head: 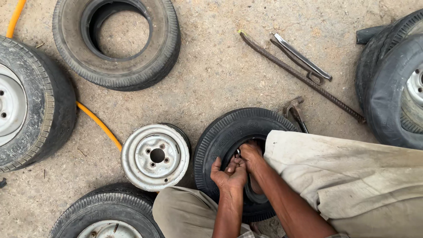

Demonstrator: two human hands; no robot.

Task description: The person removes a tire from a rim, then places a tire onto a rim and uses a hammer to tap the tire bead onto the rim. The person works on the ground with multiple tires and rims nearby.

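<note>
My left hand [228, 172] and right hand [251, 154] are curled together inside the black tyre [220, 136] at lower centre. A bare steel rim [155, 157] lies just left of it; open dirt above.

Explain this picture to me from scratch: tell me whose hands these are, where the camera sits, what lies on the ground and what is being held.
There is one picture, from a camera on the person's head looking down. The left hand and right hand are the person's own, and pale trousers cover the knees. Both hands reach into the opening of a black tyre lying flat on sandy ground. Something small and metallic shows between the fingers; what it is cannot be told. Beside it lies a bare silver wheel rim. An empty tyre lies further off, mounted wheels sit at the edges, an orange hose crosses the ground, and long metal tyre levers lie nearby.
</note>
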